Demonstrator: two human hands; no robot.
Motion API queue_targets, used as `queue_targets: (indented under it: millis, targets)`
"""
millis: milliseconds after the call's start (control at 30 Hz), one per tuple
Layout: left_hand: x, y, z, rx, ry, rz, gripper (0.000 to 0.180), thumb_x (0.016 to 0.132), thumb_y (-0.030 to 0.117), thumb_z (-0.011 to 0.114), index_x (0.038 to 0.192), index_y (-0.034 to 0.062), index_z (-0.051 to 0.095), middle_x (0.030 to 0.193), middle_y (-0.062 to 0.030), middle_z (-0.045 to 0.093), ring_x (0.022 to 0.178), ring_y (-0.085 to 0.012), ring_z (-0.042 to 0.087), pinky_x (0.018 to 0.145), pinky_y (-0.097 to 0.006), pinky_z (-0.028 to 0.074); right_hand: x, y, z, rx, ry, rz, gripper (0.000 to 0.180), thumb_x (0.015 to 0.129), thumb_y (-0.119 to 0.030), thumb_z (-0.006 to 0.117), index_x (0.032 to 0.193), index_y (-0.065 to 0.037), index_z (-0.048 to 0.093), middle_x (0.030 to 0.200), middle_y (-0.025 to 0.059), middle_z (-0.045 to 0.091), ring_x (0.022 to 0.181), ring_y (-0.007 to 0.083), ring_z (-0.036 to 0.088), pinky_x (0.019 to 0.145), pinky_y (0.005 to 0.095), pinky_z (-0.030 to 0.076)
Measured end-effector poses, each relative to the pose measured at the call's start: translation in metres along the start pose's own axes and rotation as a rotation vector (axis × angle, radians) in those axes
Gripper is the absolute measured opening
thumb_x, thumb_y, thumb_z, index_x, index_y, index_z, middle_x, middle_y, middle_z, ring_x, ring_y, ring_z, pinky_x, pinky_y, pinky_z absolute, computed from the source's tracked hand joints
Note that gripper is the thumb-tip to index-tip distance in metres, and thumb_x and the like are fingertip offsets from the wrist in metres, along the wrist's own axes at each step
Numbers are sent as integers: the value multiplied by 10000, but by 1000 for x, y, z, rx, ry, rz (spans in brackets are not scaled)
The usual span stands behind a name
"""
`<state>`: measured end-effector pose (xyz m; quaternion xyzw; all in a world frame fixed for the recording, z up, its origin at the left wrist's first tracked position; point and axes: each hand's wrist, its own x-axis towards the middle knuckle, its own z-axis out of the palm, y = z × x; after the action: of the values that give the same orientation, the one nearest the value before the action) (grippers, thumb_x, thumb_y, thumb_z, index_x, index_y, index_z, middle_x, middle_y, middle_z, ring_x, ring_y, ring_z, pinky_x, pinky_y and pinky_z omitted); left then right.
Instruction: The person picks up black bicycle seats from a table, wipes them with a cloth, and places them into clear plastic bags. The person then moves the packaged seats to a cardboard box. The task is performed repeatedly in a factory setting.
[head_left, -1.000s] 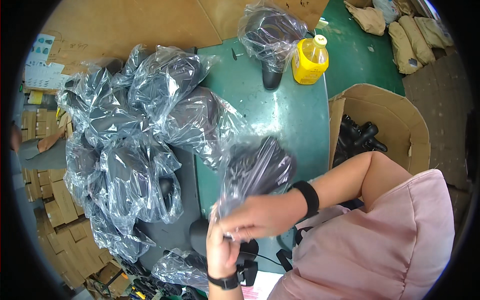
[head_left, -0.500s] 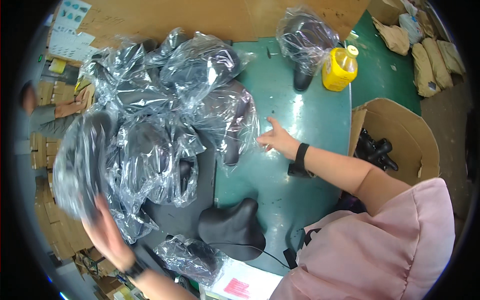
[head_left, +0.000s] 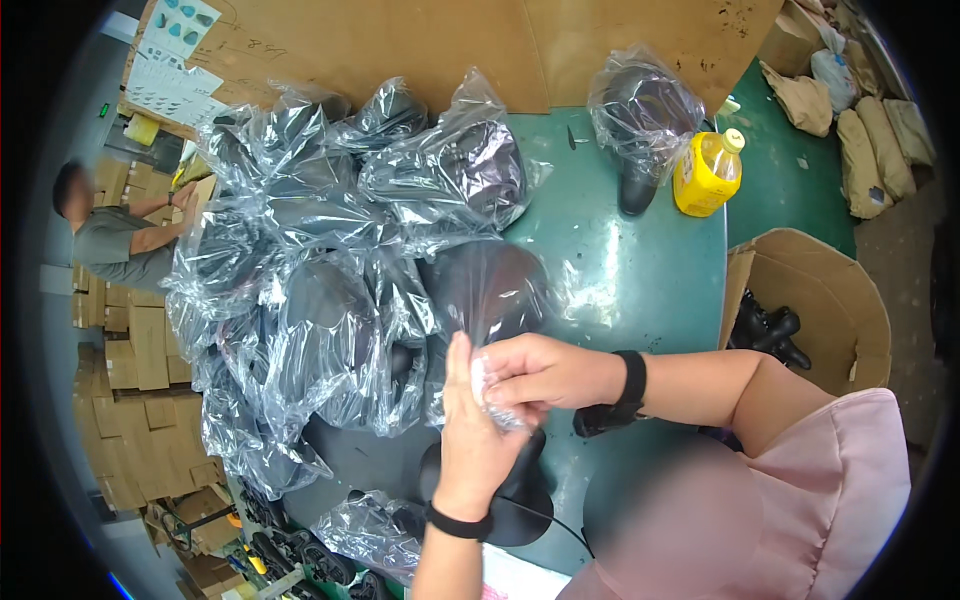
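Observation:
A black bicycle saddle in a clear plastic bag [head_left: 490, 290] lies mid-table, right of several other bagged saddles [head_left: 325, 305]. Just below it my hands meet at the bag's gathered end. My right hand [head_left: 545, 375] pinches a crumpled bunch of plastic between thumb and fingers. Against that bunch presses my left hand [head_left: 470, 430], its fingers straight and close together; its thumb is hidden. Beneath my hands a bare black saddle [head_left: 525, 500] is partly covered by my left wrist. Another small clear bag with something dark inside [head_left: 375, 530] lies near the front edge.
At the back right stand a bagged saddle [head_left: 645, 110] and a yellow bottle [head_left: 707, 175]. An open cardboard box [head_left: 845, 290] with black saddles is beside the table's right edge. A tall cardboard panel [head_left: 430, 55] borders the back. Another person [head_left: 125, 240] is at the far left.
My left hand has come from a bagged saddle at the far left to the middle. My right hand, earlier with fingers spread, has moved down and left and now grips the bag. The view has shifted.

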<state>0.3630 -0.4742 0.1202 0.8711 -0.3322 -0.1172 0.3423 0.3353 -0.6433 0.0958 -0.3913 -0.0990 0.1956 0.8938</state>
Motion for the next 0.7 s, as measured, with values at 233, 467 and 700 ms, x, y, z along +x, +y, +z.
queue_targets:
  millis: [233,467,700]
  targets:
    - [-41,5,-29,54,192,-22,384,702,36,694,1085,43,677,754,-79,652,683,-250,658,637,-354,523,-3,-9,29,-80,-315,120,170,976,-167,496,996,-11,561,761,42,632,614,72,585,531,197,440]
    - [-20,0,-137,-252,396,-425,220,923,233,612,898,20,662,687,28,558,600,-69,510,520,-240,386,85,-37,-82,-1185,266,-452,243,818,-61,574,1060,-56,594,1097,124,579,967,303,592,856,375,487]
    - [47,-64,-356,-312,1050,-65,331,995,262,488,1080,-38,600,998,-78,631,931,-156,592,842,-301,487,164,14,-155,-1710,442,45,597,805,-5,503,1370,-109,342,1152,289,524,1035,411,577,859,449,483]
